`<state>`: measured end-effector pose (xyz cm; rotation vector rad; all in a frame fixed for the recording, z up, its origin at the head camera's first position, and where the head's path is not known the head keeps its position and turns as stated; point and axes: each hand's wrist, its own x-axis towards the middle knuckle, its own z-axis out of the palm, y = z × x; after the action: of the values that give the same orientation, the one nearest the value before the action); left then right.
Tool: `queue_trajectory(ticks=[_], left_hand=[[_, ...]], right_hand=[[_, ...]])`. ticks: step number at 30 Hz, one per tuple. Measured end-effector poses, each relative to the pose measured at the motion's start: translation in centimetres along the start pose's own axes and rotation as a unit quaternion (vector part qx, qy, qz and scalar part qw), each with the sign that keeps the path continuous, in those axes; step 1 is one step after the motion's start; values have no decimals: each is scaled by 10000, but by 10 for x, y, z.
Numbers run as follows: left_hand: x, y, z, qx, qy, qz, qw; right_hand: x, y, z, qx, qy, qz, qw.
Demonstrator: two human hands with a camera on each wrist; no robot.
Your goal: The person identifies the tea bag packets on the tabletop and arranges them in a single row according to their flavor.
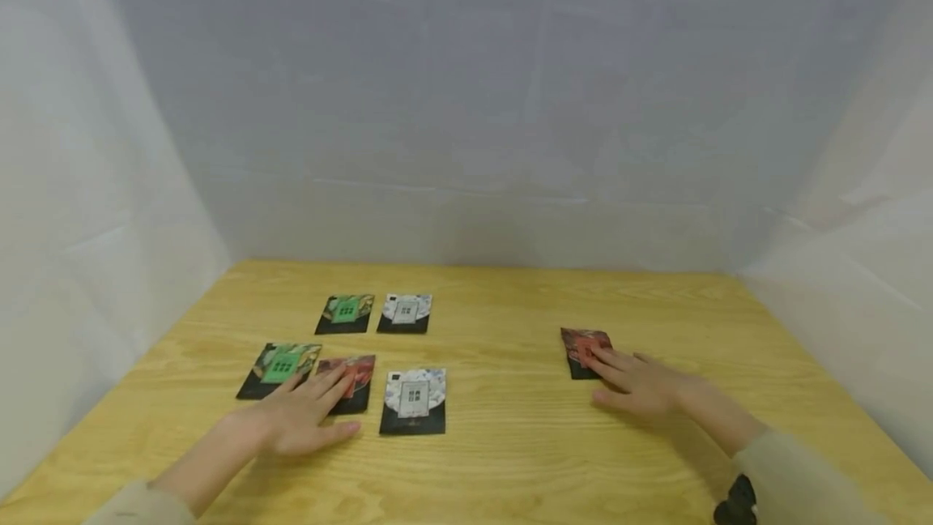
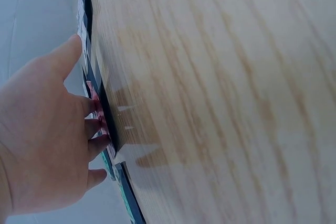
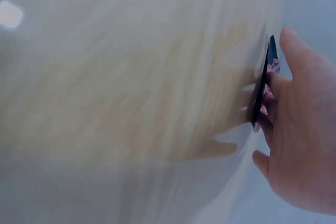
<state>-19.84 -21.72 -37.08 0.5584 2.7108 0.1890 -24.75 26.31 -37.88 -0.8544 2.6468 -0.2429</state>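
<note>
In the head view, my left hand (image 1: 295, 421) lies with fingers extended over a red-and-black packet (image 1: 359, 399), fingertips on its face. A green-and-black packet (image 1: 280, 366) sits just left of that one, and a white-and-black packet (image 1: 413, 403) to its right. Far to the right, my right hand (image 1: 645, 387) touches a second red-and-black packet (image 1: 577, 339) with straight, spread fingers. The left wrist view has the left hand (image 2: 47, 135) with its fingertips at the red packet. From the right wrist, the right hand (image 3: 310, 129) appears against its packet (image 3: 272, 51), seen nearly edge-on.
Behind the front row lie another green-and-black packet (image 1: 346, 313) and another white-and-black packet (image 1: 405, 313), side by side. All rest on a light wooden table (image 1: 503, 444). White sheeting (image 1: 481, 104) rises at the back and both sides.
</note>
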Motion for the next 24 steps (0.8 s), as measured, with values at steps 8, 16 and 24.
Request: queue_trajectory(ticks=[8, 16, 24], left_hand=[[-2, 0, -1, -27, 6, -18, 10000], [-4, -1, 0, -50, 14, 3, 10000], [-5, 0, 2, 12, 86, 101, 9999]], right_hand=[[-37, 20, 5, 166, 308, 47, 9994], [-65, 41, 13, 131, 733, -44, 9972], [-89, 55, 21, -86, 1135, -200, 9933]])
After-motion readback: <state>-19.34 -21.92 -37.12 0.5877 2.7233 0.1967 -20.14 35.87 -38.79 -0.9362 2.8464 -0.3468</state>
